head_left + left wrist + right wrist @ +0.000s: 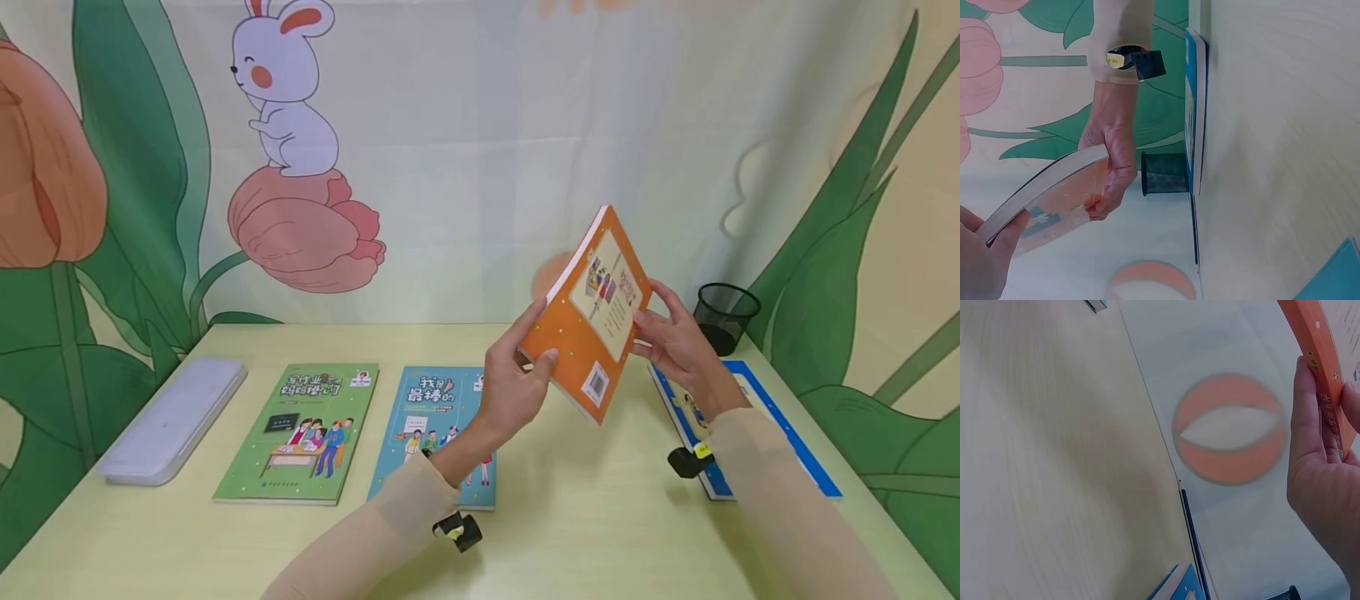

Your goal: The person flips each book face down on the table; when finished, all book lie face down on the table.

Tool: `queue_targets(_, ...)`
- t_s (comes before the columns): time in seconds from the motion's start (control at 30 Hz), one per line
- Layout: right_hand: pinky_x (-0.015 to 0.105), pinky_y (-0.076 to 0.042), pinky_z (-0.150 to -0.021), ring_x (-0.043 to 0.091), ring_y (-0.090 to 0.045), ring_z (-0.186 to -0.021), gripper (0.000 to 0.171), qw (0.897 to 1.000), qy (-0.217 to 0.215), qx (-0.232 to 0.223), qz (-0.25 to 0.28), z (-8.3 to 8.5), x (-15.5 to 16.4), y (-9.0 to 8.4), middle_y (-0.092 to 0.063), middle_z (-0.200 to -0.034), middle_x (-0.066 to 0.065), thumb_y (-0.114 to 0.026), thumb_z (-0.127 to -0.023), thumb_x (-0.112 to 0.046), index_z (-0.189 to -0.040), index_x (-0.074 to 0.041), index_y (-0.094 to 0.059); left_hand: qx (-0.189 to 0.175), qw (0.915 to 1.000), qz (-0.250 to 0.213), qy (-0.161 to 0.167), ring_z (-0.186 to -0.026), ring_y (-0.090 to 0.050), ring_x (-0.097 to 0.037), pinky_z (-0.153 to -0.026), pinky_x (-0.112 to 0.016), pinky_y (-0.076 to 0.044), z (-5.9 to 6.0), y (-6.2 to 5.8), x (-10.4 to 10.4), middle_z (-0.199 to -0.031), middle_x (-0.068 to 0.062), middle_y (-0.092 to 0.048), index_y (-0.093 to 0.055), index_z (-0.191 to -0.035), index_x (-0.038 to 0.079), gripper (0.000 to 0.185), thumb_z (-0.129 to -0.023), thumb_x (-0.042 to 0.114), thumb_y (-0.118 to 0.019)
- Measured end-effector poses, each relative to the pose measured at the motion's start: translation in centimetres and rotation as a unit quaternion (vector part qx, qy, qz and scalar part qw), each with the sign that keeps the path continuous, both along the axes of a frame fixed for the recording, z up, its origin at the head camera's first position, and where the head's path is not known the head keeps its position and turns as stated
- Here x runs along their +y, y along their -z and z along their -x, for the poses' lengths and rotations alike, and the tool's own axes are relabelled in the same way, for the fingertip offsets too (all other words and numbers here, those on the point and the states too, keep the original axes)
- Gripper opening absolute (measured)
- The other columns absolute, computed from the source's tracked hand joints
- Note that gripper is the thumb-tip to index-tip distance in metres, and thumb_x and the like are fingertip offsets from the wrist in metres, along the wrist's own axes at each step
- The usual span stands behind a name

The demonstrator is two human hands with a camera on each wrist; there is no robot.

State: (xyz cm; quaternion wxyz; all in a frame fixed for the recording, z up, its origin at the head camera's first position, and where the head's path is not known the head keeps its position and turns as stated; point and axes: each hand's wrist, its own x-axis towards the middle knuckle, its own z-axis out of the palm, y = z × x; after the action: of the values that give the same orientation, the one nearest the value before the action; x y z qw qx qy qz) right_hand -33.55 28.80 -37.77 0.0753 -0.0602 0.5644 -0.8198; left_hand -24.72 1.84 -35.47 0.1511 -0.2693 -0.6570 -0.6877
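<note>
An orange book point(558, 337) is held tilted above the table, its back cover with a barcode facing the head camera. My left hand point(516, 382) grips its lower left edge, thumb on the cover. The right hand point(678, 343) pinches the opposite edge, where the spine point(1322, 375) shows in the right wrist view. A blue-bordered book point(787, 433) lies beneath the right forearm, partly covered by it. Below the left forearm lies a light blue book point(390, 442), also partly hidden.
Further left lie a green book point(247, 467) and a pale pencil case point(176, 421). A black mesh pen holder point(727, 302) stands at the back right. The right wrist view shows a dark pencil point(1190, 525) along the table's back edge, before a printed curtain point(450, 167).
</note>
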Motion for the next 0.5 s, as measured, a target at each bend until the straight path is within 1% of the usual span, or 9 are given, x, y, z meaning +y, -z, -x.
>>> queue_targets(0.17, 0.038, -0.061, -0.083, 0.023, -0.067, -0.098, 0.077, 1.0, 0.014, 0.004, -0.003, -0.1, 0.3, 0.1, -0.057, -0.128, 0.004, -0.066, -0.094, -0.005, -0.153, -0.038, -0.029, -0.005, 0.9996, 0.0, 0.029, -0.101, -0.07, -0.044, -0.073, -0.035, -0.062, 0.4, 0.0, -0.4, -0.13, -0.027, -0.058, -0.034, -0.156, 0.009, 0.071, -0.092, -0.011, -0.057)
queue_targets(0.3, 0.038, -0.061, -0.081, 0.023, -0.069, -0.095, 0.076, 1.0, 0.016, 0.009, -0.007, -0.2, 0.7, 0.0, -0.06, -0.123, 0.004, -0.066, -0.094, -0.003, -0.153, -0.035, -0.029, -0.02, 0.9986, 0.004, 0.05, -0.103, -0.07, -0.043, -0.074, -0.037, -0.062, 0.7, 0.1, -0.7, -0.126, -0.027, -0.059, -0.034, -0.156, 0.011, 0.072, -0.092, -0.01, -0.06)
queue_targets(0.4, 0.037, -0.061, -0.08, 0.023, -0.07, -0.094, 0.073, 1.0, 0.011, 0.012, -0.008, -0.3, 1.1, 0.0, -0.063, -0.12, 0.004, -0.064, -0.095, -0.003, -0.151, -0.034, -0.031, -0.032, 0.9978, 0.012, 0.057, -0.105, -0.068, -0.044, -0.076, -0.037, -0.062, 0.9, 0.2, -0.9, -0.131, -0.027, -0.056, -0.038, -0.154, 0.008, 0.07, -0.091, -0.01, -0.061)
queue_targets(0.5, 0.037, -0.062, -0.078, 0.022, -0.071, -0.091, 0.071, 1.0, 0.007, 0.012, -0.008, -0.3, 1.2, -0.2, -0.066, -0.114, 0.003, -0.063, -0.095, -0.002, -0.15, -0.032, -0.031, -0.043, 0.9973, 0.02, 0.057, -0.105, -0.068, -0.045, -0.075, -0.033, -0.062, 1.1, 0.3, -1.1, -0.138, -0.025, -0.054, -0.042, -0.151, 0.004, 0.065, -0.09, -0.01, -0.061)
